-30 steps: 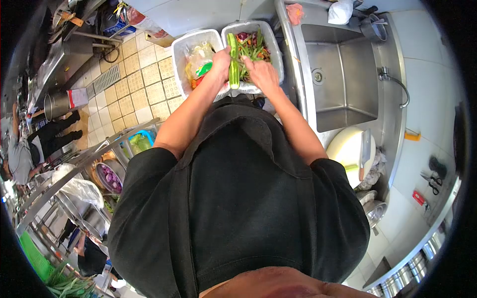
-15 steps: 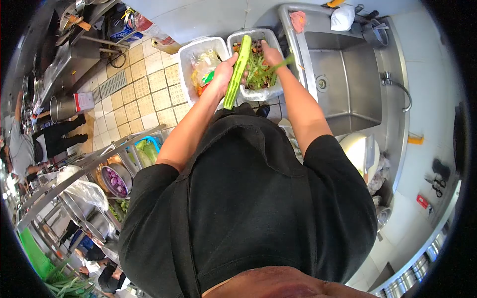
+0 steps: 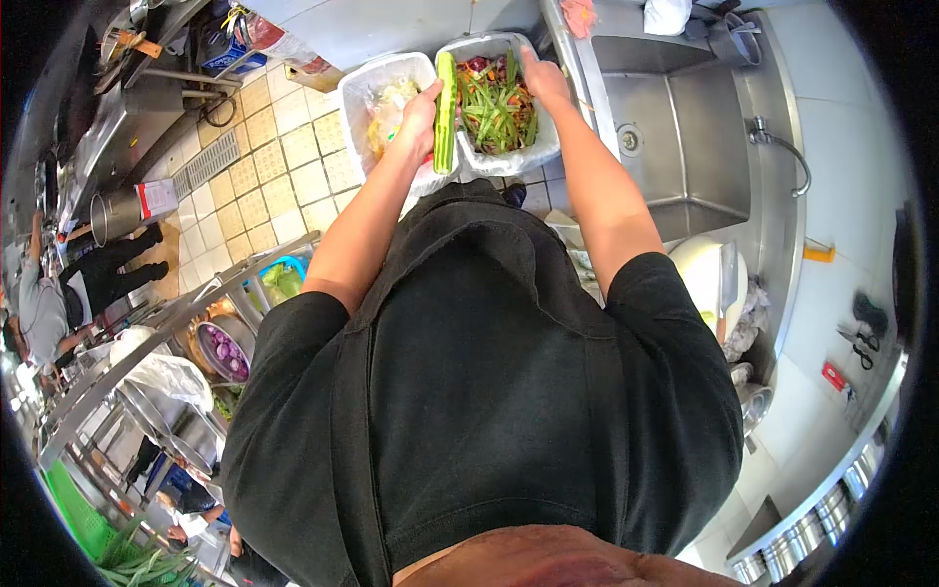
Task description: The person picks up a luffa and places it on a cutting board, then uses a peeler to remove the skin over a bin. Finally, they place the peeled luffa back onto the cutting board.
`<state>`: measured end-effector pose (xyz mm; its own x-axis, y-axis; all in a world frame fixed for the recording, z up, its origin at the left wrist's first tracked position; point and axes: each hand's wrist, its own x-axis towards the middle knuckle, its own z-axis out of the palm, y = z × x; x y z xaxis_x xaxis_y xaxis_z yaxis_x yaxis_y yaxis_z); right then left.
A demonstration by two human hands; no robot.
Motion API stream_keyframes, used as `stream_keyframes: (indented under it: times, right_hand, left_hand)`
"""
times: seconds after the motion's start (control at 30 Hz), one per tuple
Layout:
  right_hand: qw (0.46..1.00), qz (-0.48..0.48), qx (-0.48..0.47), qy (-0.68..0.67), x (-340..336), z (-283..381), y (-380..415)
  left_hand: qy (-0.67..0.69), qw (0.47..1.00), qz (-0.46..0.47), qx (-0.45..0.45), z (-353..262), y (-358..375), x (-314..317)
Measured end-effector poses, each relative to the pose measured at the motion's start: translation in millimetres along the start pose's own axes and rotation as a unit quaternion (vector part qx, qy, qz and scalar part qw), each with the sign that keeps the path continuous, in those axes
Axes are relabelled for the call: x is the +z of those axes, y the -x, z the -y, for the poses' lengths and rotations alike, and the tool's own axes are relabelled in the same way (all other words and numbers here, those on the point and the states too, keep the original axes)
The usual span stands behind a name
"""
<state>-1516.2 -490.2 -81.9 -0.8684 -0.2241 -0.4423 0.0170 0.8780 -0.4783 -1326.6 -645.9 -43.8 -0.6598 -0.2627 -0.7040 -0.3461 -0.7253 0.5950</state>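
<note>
A long, partly peeled green gourd (image 3: 445,112), striped light and dark, stands lengthwise over the meeting rims of two bins. My left hand (image 3: 421,115) is closed around it from the left side. My right hand (image 3: 544,78) is at the right rim of the scrap bin (image 3: 540,157), with its fingers curled. Whatever it grips is hidden from this angle. Green peel strips (image 3: 494,108) lie inside that bin over orange and purple scraps. To the left, a second lined bin (image 3: 354,83) contains plastic bags and other waste.
A steel sink (image 3: 636,88) with a tap (image 3: 763,132) is on the right. Beside it, a knife (image 3: 727,284) rests on a round white board (image 3: 694,279). At left, a rack holds a pot of purple pieces (image 3: 225,350). A co-worker (image 3: 44,303) stands far left.
The gourd has turned more upright and shifted left with my left hand. A peel strip that hung by my right wrist is gone from there. My right hand moved slightly up and right.
</note>
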Motion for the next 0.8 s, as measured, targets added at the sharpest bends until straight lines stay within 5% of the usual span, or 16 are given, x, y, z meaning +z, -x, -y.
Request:
stream_keyframes:
  times: [0.07,0.33,0.8]
  right_hand:
    - [0.996,0.065,-0.044,-0.035,-18,14,20]
    - [0.972,0.052,-0.229,0.031,-28,40,193]
    - [0.967,0.040,-0.250,0.010,-25,26,205]
  left_hand:
    - [0.015,1.000,0.002,0.006,-3,2,2]
    - [0.069,0.997,-0.037,0.010,-10,-1,7]
    - [0.125,0.989,-0.076,-0.009,2,-17,9]
